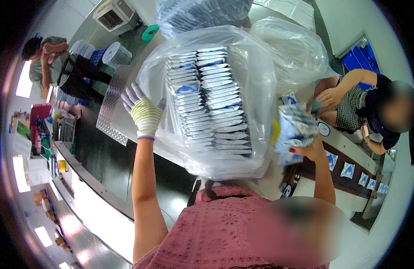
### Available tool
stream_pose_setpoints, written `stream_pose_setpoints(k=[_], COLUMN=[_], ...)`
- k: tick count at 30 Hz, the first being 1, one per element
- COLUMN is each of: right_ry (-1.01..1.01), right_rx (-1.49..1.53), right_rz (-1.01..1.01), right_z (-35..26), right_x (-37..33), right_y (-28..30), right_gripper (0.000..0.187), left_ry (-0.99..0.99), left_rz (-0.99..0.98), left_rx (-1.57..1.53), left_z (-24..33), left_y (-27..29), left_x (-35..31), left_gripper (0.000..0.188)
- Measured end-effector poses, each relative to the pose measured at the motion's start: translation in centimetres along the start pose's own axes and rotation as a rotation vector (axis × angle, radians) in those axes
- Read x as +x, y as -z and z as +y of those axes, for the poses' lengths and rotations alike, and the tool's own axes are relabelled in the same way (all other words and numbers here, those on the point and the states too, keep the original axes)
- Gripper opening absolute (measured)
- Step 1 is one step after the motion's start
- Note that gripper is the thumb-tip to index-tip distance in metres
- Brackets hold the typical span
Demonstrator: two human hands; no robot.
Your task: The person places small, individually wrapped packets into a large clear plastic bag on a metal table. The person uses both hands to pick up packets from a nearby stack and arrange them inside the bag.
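A large clear plastic bag (pixel 260 116) lies open in front of me. Inside it, small white and blue packets (pixel 216 96) stand on edge in two long rows, with one packet (pixel 187 88) lying flat on the left row. My left hand (pixel 144 112), in a striped yellow-and-white glove, is raised beside the bag's left edge, fingers spread and holding nothing. To the right of the bag, my bare right hand (pixel 311 150) grips a bunch of similar packets (pixel 296 127). Some of its fingers are hidden behind them.
A conveyor (pixel 323 175) carrying single packets runs off to the right. A co-worker's hand (pixel 330 96) is close to my bunch. Beyond lie another clear bag (pixel 292 49) and a filled bluish bag (pixel 202 15). A metal plate (pixel 113 105) borders the table's left side; another person (pixel 59 67) stands farther left.
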State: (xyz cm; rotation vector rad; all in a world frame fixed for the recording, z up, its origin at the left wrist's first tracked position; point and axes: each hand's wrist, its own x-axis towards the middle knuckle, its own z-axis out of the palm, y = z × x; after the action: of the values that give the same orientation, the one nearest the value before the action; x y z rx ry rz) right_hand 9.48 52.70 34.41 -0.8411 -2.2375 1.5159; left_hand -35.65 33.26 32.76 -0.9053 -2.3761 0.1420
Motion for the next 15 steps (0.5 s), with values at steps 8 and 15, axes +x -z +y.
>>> stream_pose_setpoints(k=[8, 15], right_ry=[0.523, 0.661], right_rx=[-0.545, -1.258], right_rz=[-0.235, -0.223], right_z=[-10.4, -3.0], right_x=[22.7, 27.6], right_y=[-20.7, -30.7], right_gripper=[0.071, 0.085], left_ry=[0.376, 0.292], left_rz=[-0.48, -0.268], left_rx=[-0.949, -0.83], left_z=[-4.3, -6.0], left_y=[-8.3, -5.8], left_x=[0.6, 0.4], left_gripper=[0.052, 0.047])
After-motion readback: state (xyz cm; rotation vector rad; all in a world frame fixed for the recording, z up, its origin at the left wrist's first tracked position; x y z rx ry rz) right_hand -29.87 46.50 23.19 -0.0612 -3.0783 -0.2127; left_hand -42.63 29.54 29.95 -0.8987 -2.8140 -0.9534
